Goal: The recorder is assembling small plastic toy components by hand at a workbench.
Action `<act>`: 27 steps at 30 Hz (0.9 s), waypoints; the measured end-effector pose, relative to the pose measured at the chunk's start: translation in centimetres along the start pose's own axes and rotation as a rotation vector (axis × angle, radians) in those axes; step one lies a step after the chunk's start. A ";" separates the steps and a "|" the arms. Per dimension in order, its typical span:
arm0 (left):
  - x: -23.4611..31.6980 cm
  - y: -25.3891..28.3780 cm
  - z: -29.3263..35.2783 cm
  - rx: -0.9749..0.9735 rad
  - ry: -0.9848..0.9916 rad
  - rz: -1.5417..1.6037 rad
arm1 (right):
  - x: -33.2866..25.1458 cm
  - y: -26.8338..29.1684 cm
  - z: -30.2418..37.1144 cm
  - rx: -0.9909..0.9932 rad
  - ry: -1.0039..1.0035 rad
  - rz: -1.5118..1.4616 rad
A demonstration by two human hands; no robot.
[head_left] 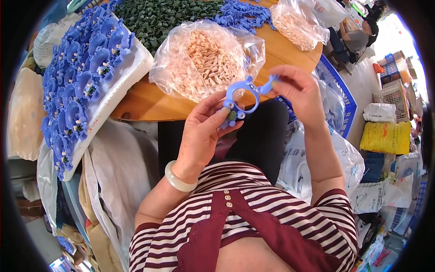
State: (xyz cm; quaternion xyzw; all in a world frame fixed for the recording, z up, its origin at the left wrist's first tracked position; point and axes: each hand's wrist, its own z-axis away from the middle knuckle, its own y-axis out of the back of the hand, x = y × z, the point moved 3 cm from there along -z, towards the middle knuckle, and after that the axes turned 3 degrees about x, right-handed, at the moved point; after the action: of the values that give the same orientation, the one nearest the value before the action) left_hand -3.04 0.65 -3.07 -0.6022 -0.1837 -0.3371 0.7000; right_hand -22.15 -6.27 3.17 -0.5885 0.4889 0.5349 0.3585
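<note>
Round wooden bench point(149, 102) up top, and just below its edge the left hand point(204, 131) has its fingers pinched on the lower hub of a blue plastic ring clip point(242, 97), while the right hand point(297, 88) grips the clip's upper arm, held in the air over the lap. Best played, I'd judge, by keeping the hub steady in the left and letting the right do the small aligning work. Around them: a clear bag of beige pegs point(206, 59) mid-bench, a second one point(299, 22) at right, finished blue clips on a white foam tray point(131, 75) left, and white printed sacks point(331, 158) and a yellow sack point(385, 138) on the floor.
</note>
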 end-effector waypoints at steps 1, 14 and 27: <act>0.0 -0.2 -0.1 -0.001 -0.017 -0.015 | -0.3 -0.8 0.7 -0.048 0.014 -0.051; 0.0 -0.4 0.6 0.000 -0.056 -0.111 | -0.5 -3.1 1.8 -0.217 0.509 0.307; -0.1 -0.7 0.6 -0.002 -0.115 -0.193 | -1.0 -3.6 1.6 -0.249 0.603 0.369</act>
State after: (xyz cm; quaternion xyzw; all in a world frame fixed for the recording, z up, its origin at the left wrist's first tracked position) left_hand -3.51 1.27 -2.53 -0.6009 -0.2804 -0.3679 0.6519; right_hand -19.09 -3.61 3.50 -0.6608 0.6014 0.4486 0.0215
